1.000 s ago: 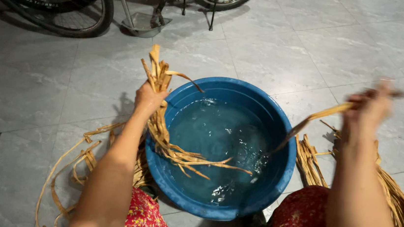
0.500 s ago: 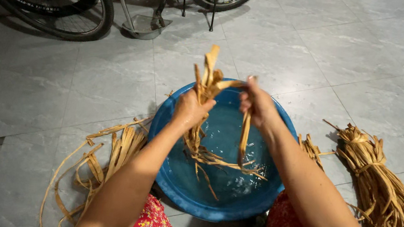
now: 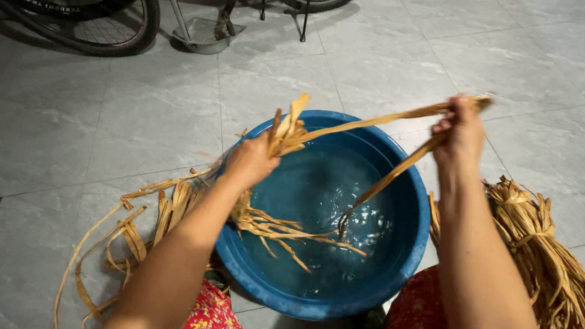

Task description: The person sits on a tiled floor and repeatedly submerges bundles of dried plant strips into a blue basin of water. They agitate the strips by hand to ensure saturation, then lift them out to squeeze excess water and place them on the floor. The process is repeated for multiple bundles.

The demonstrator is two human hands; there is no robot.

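Since a moment ago my right hand [image 3: 458, 134] swings outward, pulling one tan fibre strip [image 3: 375, 122] from the wet bundle [image 3: 278, 184] gripped in my left hand [image 3: 253, 159] over the round blue plastic basin [image 3: 397, 260].

A single head-worn camera looked steeply down from close above onto the round blue plastic basin [image 3: 366, 293] on the grey tiled floor [image 3: 81, 130], facing forward.

Bicycle wheels [image 3: 72, 0] cropped at top
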